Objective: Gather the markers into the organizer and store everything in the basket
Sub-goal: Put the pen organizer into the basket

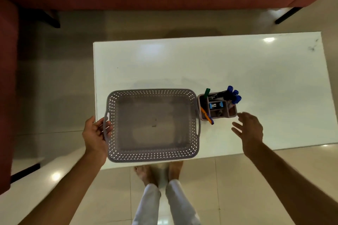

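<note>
At the left edge of the white table (pixel 237 64), I see the left hand (pixel 95 134) cupped against the basket (pixel 112 133) at its left handle, fingers spread and touching the rim, not clearly clamped, more steadying than gripping. Basket sits at the near table edge, empty inside as far as I can tell, its near rim right at the lip of the table. Just beside its right handle, close but whether touching I cannot tell, stands the organizer (pixel 232 113) with markers (pixel 233 94) already in it: green cap at the back left, blue caps leaning out over the back right, an orange pen (pixel 206 114) slanting out over the near left. Right hand (pixel 249 129) hovers just right of the organizer, fingers apart, holding nothing. Risks as I judge them: the leaning markers make the load top-heavy, so a one-sided pinch or a tilted lift could spill them onto the table or floor. The orange pen could snag the basket rim on the way over. A loose left hand could let the basket slide off the near edge when the organizer drops in.
</note>
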`<action>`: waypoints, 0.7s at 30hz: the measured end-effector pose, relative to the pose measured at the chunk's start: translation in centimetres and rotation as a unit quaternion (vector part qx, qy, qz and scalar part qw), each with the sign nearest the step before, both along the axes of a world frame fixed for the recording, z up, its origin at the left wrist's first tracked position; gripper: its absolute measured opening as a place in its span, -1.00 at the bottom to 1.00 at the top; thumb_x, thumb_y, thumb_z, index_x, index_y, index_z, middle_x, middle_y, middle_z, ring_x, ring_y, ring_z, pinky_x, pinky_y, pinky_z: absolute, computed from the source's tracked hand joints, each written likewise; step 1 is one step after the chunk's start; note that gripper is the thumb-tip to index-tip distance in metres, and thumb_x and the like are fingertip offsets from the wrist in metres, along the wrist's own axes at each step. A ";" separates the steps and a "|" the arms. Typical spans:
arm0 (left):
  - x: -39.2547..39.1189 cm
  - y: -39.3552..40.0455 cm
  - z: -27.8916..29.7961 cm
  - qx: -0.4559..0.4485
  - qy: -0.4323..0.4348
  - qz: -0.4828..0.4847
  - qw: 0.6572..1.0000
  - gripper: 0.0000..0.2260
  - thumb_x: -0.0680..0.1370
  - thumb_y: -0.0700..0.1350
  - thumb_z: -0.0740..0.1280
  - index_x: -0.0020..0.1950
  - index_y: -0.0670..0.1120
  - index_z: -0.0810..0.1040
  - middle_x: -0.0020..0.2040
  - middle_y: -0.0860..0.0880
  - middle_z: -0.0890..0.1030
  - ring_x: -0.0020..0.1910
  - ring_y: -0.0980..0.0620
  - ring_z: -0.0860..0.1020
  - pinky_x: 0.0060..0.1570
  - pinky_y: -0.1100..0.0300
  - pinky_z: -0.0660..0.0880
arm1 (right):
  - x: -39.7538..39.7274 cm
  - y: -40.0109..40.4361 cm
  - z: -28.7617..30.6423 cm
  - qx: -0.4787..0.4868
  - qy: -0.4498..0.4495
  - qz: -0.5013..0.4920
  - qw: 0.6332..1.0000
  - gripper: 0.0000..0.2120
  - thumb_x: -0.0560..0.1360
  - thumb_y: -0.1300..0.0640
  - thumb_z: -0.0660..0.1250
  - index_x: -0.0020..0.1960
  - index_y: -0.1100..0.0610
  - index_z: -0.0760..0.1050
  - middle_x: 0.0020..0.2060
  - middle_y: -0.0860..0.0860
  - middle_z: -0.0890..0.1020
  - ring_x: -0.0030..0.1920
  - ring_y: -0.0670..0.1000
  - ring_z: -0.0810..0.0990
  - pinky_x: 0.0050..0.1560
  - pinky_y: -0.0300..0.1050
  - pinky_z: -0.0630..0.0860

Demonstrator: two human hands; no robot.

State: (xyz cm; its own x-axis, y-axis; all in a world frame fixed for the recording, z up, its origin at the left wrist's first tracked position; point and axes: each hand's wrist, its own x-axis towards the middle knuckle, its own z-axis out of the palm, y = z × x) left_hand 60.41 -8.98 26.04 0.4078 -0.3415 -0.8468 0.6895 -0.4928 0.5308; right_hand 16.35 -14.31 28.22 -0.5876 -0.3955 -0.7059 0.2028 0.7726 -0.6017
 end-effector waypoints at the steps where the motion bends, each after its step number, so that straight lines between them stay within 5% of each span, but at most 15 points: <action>1: 0.0 -0.1 -0.1 -0.001 -0.002 -0.005 1.000 -0.64 0.59 0.13 0.29 0.07 -0.16 0.62 -0.24 -0.06 0.64 -0.30 0.03 0.59 -0.14 0.19 0.50 | -0.7 -0.7 0.1 -0.009 -0.021 0.022 1.000 -0.70 0.62 0.17 0.35 0.35 0.16 0.55 0.06 0.06 0.69 0.13 0.21 0.70 0.23 0.12 0.63; 5: -0.1 -0.2 -0.3 0.006 0.000 -0.020 1.000 -0.65 0.60 0.13 0.28 0.08 -0.15 0.62 -0.24 -0.05 0.65 -0.28 0.04 0.59 -0.16 0.22 0.52 | -1.9 -3.3 -0.6 0.048 -0.008 0.155 0.987 -0.71 0.54 0.21 0.44 0.26 0.11 0.63 0.02 0.19 0.75 0.03 0.22 0.76 0.22 0.10 0.66; 8: 0.0 -0.1 -0.2 0.010 0.008 -0.021 1.000 -0.65 0.60 0.13 0.28 0.06 -0.14 0.63 -0.22 -0.05 0.65 -0.24 0.03 0.59 -0.23 0.25 0.53 | -1.1 -4.2 -1.1 0.090 0.035 0.242 0.966 -0.90 0.57 0.19 0.44 0.06 0.06 0.68 -0.06 0.18 0.77 -0.12 0.17 0.79 0.18 0.10 0.69; 14: -0.4 0.2 0.1 -0.008 0.036 0.002 0.999 -0.64 0.60 0.12 0.29 0.15 -0.17 0.60 -0.13 -0.10 0.64 -0.14 -0.02 0.60 -0.05 0.15 0.51 | -1.0 -4.8 0.3 0.048 0.097 0.231 0.967 -0.79 0.51 0.32 0.45 -0.16 0.02 0.69 -0.14 0.19 0.76 -0.17 0.20 0.79 0.12 0.08 0.70; 21: -3.2 -1.0 0.6 -0.019 0.088 0.023 0.996 -0.63 0.59 0.11 0.33 0.14 -0.18 0.62 -0.19 -0.11 0.66 -0.22 -0.05 0.59 -0.03 0.11 0.50 | -2.4 -6.0 6.2 -0.045 0.091 0.184 0.978 -0.74 0.47 0.37 0.39 0.02 0.11 0.74 -0.08 0.20 0.77 -0.14 0.18 0.80 0.15 0.05 0.69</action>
State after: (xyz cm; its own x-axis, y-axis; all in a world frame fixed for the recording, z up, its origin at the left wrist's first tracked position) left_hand 57.25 -9.99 26.60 0.2693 -0.3601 -0.8932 0.7948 -0.4407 0.4173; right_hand 13.99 -20.31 34.43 -0.5055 -0.6595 -0.5564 -0.1957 0.7157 -0.6705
